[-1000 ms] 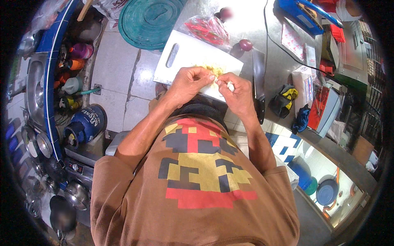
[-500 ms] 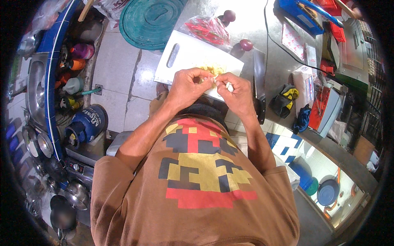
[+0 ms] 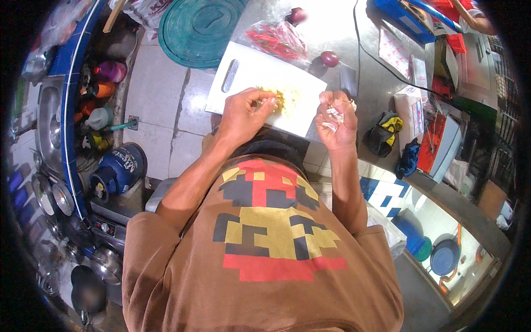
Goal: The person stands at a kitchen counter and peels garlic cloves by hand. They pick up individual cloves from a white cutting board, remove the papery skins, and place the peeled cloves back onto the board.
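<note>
A white cutting board [image 3: 301, 113] lies on the metal table with a pile of peeled, pale yellow garlic [image 3: 287, 99] on it. Over the pile's left side, my left hand [image 3: 243, 116] pinches thumb and fingers together; what sits at the fingertips is too small to make out. Off the board's right edge, my right hand [image 3: 338, 124] is turned palm up, its curled fingers around papery white garlic skins [image 3: 334, 113]. Behind that hand lies a broad knife blade [image 3: 348, 80], its handle hidden.
Beyond the board are a plastic bag of red chilies [image 3: 276, 40] and red onions [image 3: 329, 59]. A green round lid [image 3: 202, 27] is at the far left. Rightward lie a black cable [image 3: 381, 69] and a black-yellow cloth item [image 3: 384, 135]. Another person's arm [image 3: 473, 19] shows far right.
My hands have come apart. The right moved right, off the board, and turned palm up with the garlic skins; the left stayed by the pile, shifting slightly left.
</note>
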`<control>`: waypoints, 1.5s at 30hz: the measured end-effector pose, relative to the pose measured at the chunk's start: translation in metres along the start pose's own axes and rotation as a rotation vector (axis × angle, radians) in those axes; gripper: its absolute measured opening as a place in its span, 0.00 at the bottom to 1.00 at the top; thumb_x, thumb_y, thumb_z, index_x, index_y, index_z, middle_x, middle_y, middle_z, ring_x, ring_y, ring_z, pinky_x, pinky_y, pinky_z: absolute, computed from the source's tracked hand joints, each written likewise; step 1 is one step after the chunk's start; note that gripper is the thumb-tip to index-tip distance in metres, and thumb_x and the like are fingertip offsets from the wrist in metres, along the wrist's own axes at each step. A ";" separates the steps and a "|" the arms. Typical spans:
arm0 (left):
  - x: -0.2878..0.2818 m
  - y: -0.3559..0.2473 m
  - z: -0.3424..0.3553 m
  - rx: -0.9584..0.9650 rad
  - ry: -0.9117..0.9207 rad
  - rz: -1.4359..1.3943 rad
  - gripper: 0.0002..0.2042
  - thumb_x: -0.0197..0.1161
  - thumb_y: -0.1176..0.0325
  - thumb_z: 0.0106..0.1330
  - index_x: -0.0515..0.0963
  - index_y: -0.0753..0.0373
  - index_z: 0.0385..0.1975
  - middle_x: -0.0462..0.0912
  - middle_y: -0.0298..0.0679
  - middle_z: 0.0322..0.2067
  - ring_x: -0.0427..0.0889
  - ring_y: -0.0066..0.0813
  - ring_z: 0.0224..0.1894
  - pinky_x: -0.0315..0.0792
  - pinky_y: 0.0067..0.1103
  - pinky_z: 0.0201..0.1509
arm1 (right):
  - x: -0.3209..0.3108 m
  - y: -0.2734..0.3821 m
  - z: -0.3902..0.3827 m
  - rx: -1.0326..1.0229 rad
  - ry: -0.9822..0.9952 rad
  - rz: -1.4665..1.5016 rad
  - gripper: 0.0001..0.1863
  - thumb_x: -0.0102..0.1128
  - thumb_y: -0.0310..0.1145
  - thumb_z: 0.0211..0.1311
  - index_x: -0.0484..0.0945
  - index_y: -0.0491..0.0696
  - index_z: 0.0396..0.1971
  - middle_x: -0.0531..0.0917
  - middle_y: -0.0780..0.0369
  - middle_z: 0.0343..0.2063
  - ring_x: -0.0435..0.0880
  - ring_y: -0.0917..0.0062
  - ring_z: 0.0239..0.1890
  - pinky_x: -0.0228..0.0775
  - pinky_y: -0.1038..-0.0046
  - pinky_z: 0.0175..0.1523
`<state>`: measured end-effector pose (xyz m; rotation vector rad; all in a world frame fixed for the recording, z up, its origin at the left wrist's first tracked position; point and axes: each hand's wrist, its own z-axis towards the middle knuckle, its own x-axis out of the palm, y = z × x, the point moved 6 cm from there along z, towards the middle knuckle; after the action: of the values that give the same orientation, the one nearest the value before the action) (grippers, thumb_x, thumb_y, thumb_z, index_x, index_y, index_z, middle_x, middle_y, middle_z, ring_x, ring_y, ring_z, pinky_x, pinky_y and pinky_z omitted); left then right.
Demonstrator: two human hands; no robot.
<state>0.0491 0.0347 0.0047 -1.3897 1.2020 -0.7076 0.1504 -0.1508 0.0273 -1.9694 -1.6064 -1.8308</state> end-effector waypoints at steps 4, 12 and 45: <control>-0.009 0.020 0.000 -0.059 -0.079 -0.155 0.11 0.65 0.65 0.67 0.84 0.66 0.43 0.87 0.38 0.33 0.80 0.17 0.31 0.74 0.18 0.36 | 0.001 0.003 0.002 0.036 -0.147 -0.143 0.10 0.64 0.28 0.58 0.71 0.52 0.23 0.72 0.67 0.21 0.62 0.89 0.16 0.59 0.86 0.22; -0.045 0.034 -0.004 -0.207 -0.160 -0.079 0.11 0.64 0.66 0.69 0.84 0.66 0.43 0.86 0.33 0.32 0.79 0.14 0.33 0.73 0.15 0.37 | -0.012 -0.008 0.015 -0.019 -0.210 -1.520 0.17 0.64 0.26 0.53 0.79 0.49 0.46 0.83 0.56 0.28 0.81 0.75 0.25 0.72 0.71 0.32; -0.039 0.008 -0.002 0.039 -0.104 0.169 0.11 0.66 0.71 0.63 0.83 0.64 0.44 0.83 0.39 0.34 0.76 0.23 0.29 0.71 0.21 0.36 | 0.039 -0.017 -0.005 -0.099 0.040 -1.773 0.18 0.61 0.26 0.52 0.81 0.45 0.46 0.84 0.48 0.38 0.84 0.53 0.42 0.75 0.59 0.51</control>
<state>0.0333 0.0711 0.0057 -1.2610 1.2011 -0.5311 0.1272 -0.1208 0.0478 0.0487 -3.6563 -1.8880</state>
